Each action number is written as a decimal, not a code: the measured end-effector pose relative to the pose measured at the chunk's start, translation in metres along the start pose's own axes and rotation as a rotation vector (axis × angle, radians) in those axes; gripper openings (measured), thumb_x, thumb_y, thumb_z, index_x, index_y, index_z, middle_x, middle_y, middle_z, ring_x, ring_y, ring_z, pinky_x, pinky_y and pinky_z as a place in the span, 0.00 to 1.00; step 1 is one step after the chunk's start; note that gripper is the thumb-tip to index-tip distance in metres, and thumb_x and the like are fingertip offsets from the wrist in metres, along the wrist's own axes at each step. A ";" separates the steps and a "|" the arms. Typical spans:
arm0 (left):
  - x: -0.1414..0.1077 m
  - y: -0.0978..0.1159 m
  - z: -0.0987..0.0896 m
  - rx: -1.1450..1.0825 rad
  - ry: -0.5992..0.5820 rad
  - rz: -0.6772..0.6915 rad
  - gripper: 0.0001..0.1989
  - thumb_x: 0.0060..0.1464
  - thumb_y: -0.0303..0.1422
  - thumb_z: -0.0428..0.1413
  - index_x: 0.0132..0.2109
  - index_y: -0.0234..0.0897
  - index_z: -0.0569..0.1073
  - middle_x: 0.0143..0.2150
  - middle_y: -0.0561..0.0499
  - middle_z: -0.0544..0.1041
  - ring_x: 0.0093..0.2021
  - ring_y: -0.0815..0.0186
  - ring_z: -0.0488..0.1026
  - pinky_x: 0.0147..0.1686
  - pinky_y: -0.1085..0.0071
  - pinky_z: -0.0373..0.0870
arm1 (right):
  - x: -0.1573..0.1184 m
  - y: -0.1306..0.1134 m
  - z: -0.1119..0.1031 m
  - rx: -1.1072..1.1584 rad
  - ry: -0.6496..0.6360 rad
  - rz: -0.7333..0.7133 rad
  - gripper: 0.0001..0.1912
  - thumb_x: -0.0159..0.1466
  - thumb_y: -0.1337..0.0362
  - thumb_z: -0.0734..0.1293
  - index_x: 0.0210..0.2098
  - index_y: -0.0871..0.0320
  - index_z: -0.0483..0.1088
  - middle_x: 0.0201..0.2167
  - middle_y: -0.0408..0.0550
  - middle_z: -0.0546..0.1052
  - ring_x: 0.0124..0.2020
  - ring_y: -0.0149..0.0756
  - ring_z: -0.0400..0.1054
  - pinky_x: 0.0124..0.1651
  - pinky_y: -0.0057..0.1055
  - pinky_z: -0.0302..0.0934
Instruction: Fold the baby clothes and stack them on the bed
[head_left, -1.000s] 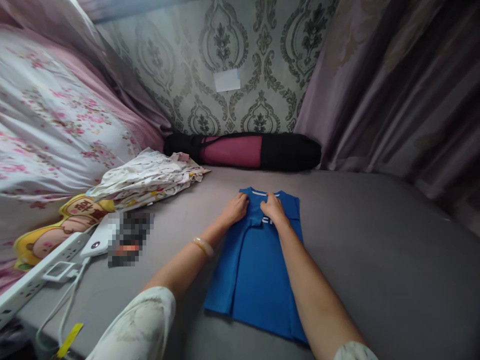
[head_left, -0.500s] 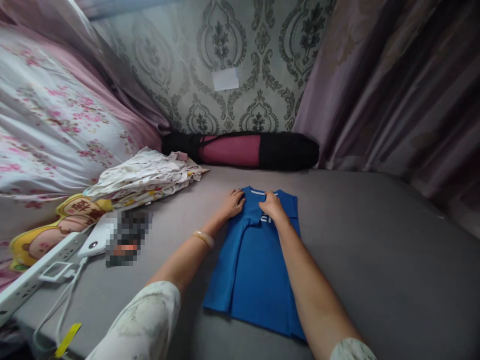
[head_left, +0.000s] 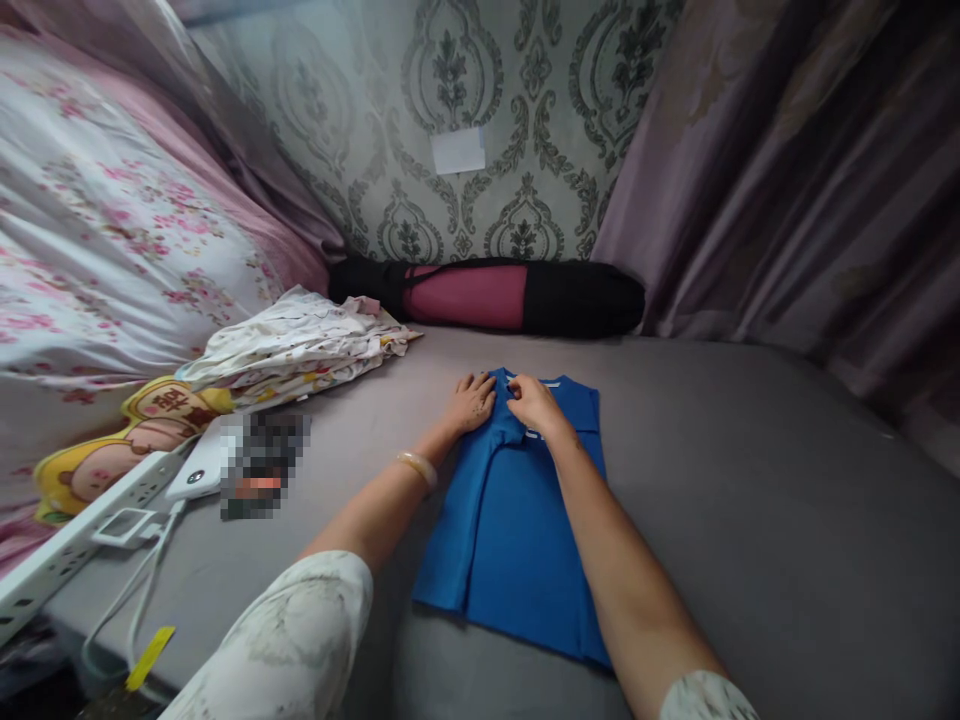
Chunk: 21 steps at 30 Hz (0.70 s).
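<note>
A blue T-shirt (head_left: 525,540) lies on the grey bed sheet, its sides folded inward and its collar toward the wall. My left hand (head_left: 472,402) rests on the shirt's upper left edge, palm down with the fingers apart. At the collar, my right hand (head_left: 534,405) is closed, thumb and fingers pinching the blue cloth near the left side of the neckline. White lettering on the chest is mostly covered by this hand. A pale bangle (head_left: 418,468) circles my left wrist.
A black and pink roll bag (head_left: 465,297) lies along the wall. Crumpled printed cloth (head_left: 300,345), a yellow cartoon cushion (head_left: 112,460), a white power bank (head_left: 202,465) and a white power strip (head_left: 82,540) with cables are on the left. Curtains (head_left: 750,180) hang at the right.
My right hand has shifted left along the collar and now pinches cloth nearer to my left hand. My left hand stays on the shirt's edge. The view has moved slightly.
</note>
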<state>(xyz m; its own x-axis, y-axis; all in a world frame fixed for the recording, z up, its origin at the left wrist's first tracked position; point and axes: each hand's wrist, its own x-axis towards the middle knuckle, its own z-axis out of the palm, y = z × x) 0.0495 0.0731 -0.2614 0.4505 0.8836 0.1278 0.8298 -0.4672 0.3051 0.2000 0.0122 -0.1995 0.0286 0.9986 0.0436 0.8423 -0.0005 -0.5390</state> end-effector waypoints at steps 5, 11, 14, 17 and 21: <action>0.006 -0.008 0.000 -0.054 -0.042 0.001 0.27 0.60 0.34 0.44 0.66 0.42 0.60 0.69 0.49 0.57 0.69 0.53 0.50 0.66 0.52 0.47 | -0.008 -0.014 0.005 -0.113 -0.088 -0.112 0.19 0.60 0.74 0.61 0.50 0.57 0.71 0.48 0.50 0.75 0.49 0.39 0.68 0.49 0.29 0.58; 0.020 -0.018 -0.001 -0.194 -0.043 0.015 0.26 0.58 0.27 0.42 0.62 0.36 0.66 0.66 0.46 0.63 0.67 0.59 0.57 0.66 0.57 0.49 | -0.017 -0.025 0.013 -0.319 -0.156 -0.169 0.20 0.63 0.76 0.56 0.49 0.58 0.71 0.49 0.55 0.73 0.52 0.44 0.65 0.49 0.34 0.57; 0.023 -0.021 -0.005 -0.285 -0.027 0.025 0.27 0.54 0.23 0.43 0.59 0.34 0.70 0.64 0.47 0.67 0.65 0.63 0.61 0.66 0.63 0.52 | -0.020 -0.028 0.016 -0.387 -0.179 -0.200 0.21 0.63 0.77 0.55 0.49 0.58 0.71 0.49 0.56 0.72 0.52 0.44 0.65 0.49 0.35 0.58; 0.025 -0.019 -0.009 -0.364 0.003 -0.027 0.24 0.56 0.25 0.43 0.56 0.35 0.73 0.61 0.47 0.70 0.62 0.62 0.64 0.64 0.66 0.56 | -0.023 -0.033 0.015 -0.424 -0.181 -0.211 0.20 0.64 0.77 0.54 0.48 0.59 0.71 0.49 0.56 0.72 0.52 0.45 0.64 0.49 0.36 0.58; 0.025 -0.013 -0.009 -0.409 0.053 -0.110 0.18 0.61 0.35 0.47 0.51 0.37 0.77 0.54 0.46 0.76 0.57 0.57 0.70 0.60 0.61 0.62 | -0.027 -0.040 0.012 -0.459 -0.187 -0.220 0.20 0.64 0.77 0.55 0.48 0.60 0.71 0.50 0.56 0.72 0.52 0.45 0.64 0.50 0.36 0.58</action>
<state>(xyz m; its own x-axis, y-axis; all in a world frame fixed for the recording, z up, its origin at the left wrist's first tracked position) 0.0471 0.1011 -0.2540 0.3399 0.9329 0.1189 0.6680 -0.3285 0.6677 0.1594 -0.0142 -0.1896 -0.2359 0.9700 -0.0593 0.9674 0.2286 -0.1091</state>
